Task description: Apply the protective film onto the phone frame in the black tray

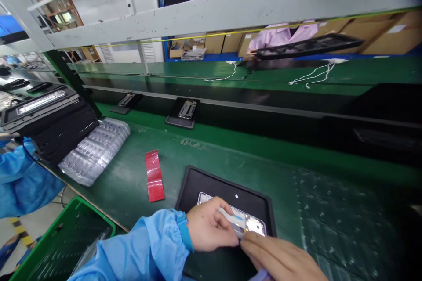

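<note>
My left hand [211,228] and right hand [280,259] meet over a phone frame [245,224] that lies in a black tray [211,184] on the green tabletop [231,153]. Both hands pinch at the frame's near edge, fingertips touching it. A red strip [154,175] lies just left of the tray, and stacked clear trays [95,149] sit farther left.

— What is being handled?
— A phone frame [242,221], silvery, with a pale inner plate and a light blue patch; its left end is hidden.
— How does it lie?
— Flat, long side slanting down to the right, in a shallow black tray [211,182].
— And the tray?
— Dark, rectangular, raised rim, lying flat on the green desk [231,153] near its front edge.
</note>
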### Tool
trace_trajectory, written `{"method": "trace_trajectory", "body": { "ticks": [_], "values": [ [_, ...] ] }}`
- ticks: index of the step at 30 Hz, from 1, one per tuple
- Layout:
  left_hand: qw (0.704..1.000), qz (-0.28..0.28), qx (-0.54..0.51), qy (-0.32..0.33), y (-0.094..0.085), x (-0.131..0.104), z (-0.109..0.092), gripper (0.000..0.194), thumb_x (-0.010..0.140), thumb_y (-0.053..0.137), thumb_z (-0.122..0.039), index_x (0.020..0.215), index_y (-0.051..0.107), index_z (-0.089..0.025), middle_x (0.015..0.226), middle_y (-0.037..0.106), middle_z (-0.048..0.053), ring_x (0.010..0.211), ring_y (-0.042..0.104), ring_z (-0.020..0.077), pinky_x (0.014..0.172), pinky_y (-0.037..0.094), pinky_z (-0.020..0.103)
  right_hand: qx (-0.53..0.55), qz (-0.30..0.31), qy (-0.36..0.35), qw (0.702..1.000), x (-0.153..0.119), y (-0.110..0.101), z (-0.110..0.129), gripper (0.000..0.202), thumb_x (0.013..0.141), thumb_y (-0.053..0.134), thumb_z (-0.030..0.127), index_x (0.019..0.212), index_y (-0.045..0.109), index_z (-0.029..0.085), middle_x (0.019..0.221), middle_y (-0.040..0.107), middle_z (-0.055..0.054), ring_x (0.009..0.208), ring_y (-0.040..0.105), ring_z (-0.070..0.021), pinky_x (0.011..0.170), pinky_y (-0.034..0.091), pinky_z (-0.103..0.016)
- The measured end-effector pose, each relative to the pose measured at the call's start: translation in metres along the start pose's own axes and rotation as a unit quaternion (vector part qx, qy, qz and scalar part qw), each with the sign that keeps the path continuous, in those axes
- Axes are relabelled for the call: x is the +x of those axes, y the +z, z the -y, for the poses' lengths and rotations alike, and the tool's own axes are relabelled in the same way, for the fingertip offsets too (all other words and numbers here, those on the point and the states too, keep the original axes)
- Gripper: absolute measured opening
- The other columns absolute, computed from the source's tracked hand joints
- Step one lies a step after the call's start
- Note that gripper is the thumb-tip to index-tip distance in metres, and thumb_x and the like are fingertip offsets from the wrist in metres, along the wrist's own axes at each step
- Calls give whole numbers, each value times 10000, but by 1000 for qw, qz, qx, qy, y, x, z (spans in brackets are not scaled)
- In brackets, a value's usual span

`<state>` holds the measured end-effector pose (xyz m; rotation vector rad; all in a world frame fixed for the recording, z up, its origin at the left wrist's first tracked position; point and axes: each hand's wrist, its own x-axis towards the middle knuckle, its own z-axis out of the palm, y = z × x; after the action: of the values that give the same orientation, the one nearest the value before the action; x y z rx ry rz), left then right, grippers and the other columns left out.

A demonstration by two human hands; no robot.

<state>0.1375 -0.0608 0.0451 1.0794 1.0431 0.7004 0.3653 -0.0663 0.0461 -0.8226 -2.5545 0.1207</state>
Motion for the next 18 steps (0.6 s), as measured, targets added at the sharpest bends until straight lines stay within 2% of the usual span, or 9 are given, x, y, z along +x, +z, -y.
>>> {"method": "trace_trajectory", "body": {
  "ticks": [2, 4, 7, 11, 18],
  "values": [
    [988, -91, 93, 87, -6, 3, -5, 393, 688, 728, -128, 1047, 583, -195, 812, 679, -18, 664, 582, 107, 651, 457, 232, 12, 4, 45, 999, 12, 1, -7, 279, 845, 551, 206, 1073, 698, 268, 1080, 764, -43, 912, 749, -208, 754, 619, -268],
    [948, -156, 217, 175, -15, 9, -8, 290, 719, 684, -135, 994, 617, -197, 912, 682, 19, 851, 607, 166, 803, 489, 300, 28, 18, 93, 995, 23, 7, -16, 254, 849, 510, 191, 1024, 689, 237, 1103, 747, -69, 940, 738, -193, 758, 607, -255],
    [893, -166, 336, 250, -27, 20, -2, 207, 758, 643, -165, 963, 641, -191, 952, 671, 54, 1009, 577, 231, 939, 471, 385, 37, 46, 143, 988, 32, 20, -29, 271, 826, 476, 160, 983, 682, 240, 1212, 697, -73, 1043, 707, -196, 814, 604, -289],
    [869, -140, 397, 259, -31, 31, 14, 188, 787, 636, -215, 973, 658, -201, 978, 675, 66, 1066, 558, 257, 983, 445, 426, 72, 93, 190, 975, 34, 30, -40, 265, 842, 454, 169, 960, 676, 252, 1269, 667, -57, 1114, 673, -198, 864, 594, -315],
    [876, -124, 408, 225, -33, 37, 20, 258, 789, 652, -274, 1036, 652, -203, 1000, 672, 75, 1073, 550, 269, 969, 449, 428, 115, 118, 235, 958, 34, 40, -53, 249, 924, 484, 312, 1043, 695, 256, 1220, 702, -64, 1097, 679, -213, 929, 572, -342]
  ]
}}
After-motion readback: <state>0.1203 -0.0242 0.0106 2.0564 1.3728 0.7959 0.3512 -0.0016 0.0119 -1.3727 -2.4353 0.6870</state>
